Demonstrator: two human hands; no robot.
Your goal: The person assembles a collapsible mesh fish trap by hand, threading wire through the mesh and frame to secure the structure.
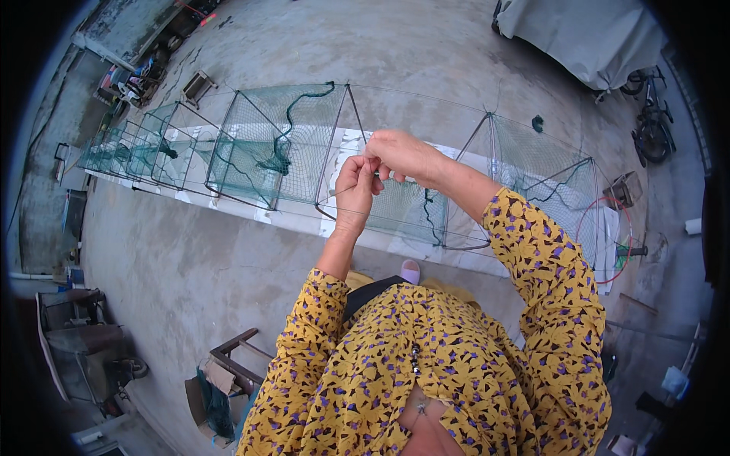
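A long folding net trap (251, 144) of green mesh on dark rectangular metal frames stretches across in front of me. Both of my hands meet above its middle, close beside one frame. My left hand (356, 196) is closed with the fingers pinched, and a thin stick-like piece (334, 191) juts from it to the left. Bent over from the right, my right hand (404, 156) is closed in a pinch against the left fingertips. Whatever lies between those fingertips is hidden or too fine to make out. Dark green cords (289, 125) hang on the mesh.
Beneath the trap runs a long pale board or table (304, 220). A red hoop (630, 228) stands at its right end. Near my left are a wooden stool (239, 353) and a box with green netting (217, 403). A covered vehicle (582, 34) and a bicycle (652, 125) stand far right.
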